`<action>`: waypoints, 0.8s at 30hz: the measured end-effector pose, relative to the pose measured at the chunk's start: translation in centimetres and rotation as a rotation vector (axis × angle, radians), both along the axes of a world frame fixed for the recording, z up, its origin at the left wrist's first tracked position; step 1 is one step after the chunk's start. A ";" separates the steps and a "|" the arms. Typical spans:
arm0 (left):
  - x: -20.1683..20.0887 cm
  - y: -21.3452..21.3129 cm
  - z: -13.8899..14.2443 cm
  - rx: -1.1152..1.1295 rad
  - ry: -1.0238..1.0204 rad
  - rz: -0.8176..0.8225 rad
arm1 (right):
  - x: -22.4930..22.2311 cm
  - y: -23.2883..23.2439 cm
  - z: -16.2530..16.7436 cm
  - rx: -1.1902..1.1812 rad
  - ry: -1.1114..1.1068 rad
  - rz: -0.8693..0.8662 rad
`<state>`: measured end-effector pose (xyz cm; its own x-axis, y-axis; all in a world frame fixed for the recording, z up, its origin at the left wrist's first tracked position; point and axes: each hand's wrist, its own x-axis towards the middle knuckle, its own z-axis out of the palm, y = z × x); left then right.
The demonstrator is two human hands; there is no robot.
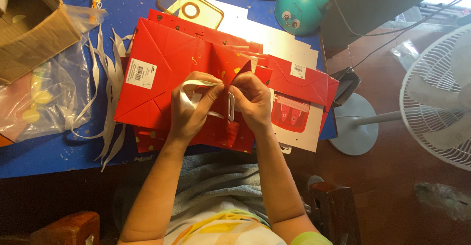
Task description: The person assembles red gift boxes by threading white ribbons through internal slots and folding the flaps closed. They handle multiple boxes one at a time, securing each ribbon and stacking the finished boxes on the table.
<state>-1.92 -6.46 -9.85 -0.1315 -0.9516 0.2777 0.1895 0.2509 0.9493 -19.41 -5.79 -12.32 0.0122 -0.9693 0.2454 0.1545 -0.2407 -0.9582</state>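
Both hands pinching at frame centre: we're gripping white ribbon (192, 89) with left hand (194, 108), right hand (252, 100) gripping red paper bag (167, 63) fold, bag lying flat on blue counter (44, 151).

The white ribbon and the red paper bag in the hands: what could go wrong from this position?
1. Both hands, left and right, pinch the red paper bag at one small spot; a hard pull might tear or crease it.
2. The white ribbon loops loosely over the left hand and could slip or twist.
3. The loose ribbons beside the bag might snag.
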 end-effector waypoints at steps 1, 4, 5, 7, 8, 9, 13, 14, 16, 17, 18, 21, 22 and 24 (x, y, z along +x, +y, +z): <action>-0.1 0.0 -0.2 0.037 0.050 -0.008 | 0.0 0.0 0.0 -0.004 0.003 -0.003; -0.3 0.0 -0.4 0.121 0.199 -0.039 | 0.0 0.1 -0.1 -0.003 0.008 -0.012; -0.2 -0.2 -0.4 0.133 0.251 -0.053 | 0.0 0.1 -0.1 0.007 0.009 -0.014; -0.2 -0.3 -0.2 0.150 0.300 -0.064 | -0.1 0.0 -0.2 0.011 0.010 -0.016; -0.2 -0.2 -0.1 0.155 0.298 -0.059 | -0.1 0.1 -0.2 0.006 0.010 -0.015; -0.2 -0.2 0.0 0.161 0.296 -0.055 | -0.1 0.0 -0.2 0.001 0.010 -0.013; 0.0 -0.1 0.4 0.060 0.089 -0.047 | -0.1 0.0 -0.2 0.031 0.000 -0.006; -0.1 -0.1 0.4 0.053 0.088 -0.046 | -0.1 0.0 -0.1 0.025 -0.002 -0.003; -0.2 -0.1 0.3 0.045 0.091 -0.038 | -0.1 0.0 0.0 0.005 0.016 -0.003; -0.3 -0.1 0.2 0.044 0.097 -0.031 | -0.1 0.0 0.0 -0.008 0.037 -0.005; -0.3 -0.1 0.1 0.043 0.102 -0.024 | 0.0 0.0 0.0 -0.020 0.057 -0.007; -0.3 -0.1 -0.1 0.043 0.095 -0.018 | 0.1 0.1 0.1 -0.005 0.051 -0.015; -0.2 -0.1 -0.1 0.048 0.099 -0.024 | 0.2 0.0 0.1 0.000 0.018 -0.015; -0.2 -0.1 -0.1 0.058 0.107 -0.039 | 0.4 -0.1 0.1 0.008 -0.046 -0.018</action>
<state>-2.14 -6.54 -9.96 -0.1414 -0.9613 0.2366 0.2993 0.1863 0.9358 -19.05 -5.86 -12.26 -0.0164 -0.9713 0.2374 0.1945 -0.2360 -0.9521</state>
